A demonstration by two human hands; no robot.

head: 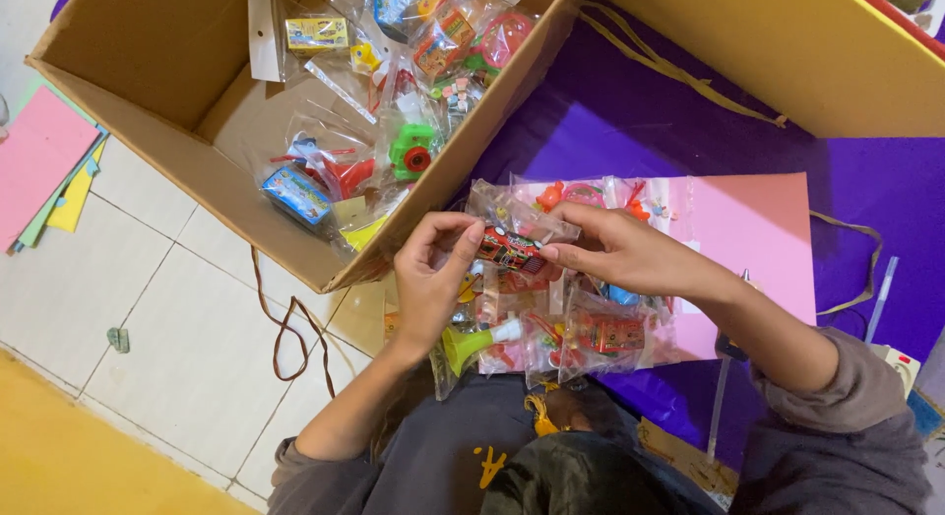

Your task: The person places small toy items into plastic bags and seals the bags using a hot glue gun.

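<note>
My left hand and my right hand both pinch a small clear plastic bag holding a red toy, one hand at each end. Under my hands lies a pile of similar clear bags with small colourful toys, among them a yellow-green horn toy. The pile rests on a pink sheet spread over a purple mat.
An open cardboard box at the upper left holds several bagged toys, including a green toy camera. Coloured paper sheets lie on the white tiled floor at far left. A yellow box stands at upper right. A brown cord trails on the floor.
</note>
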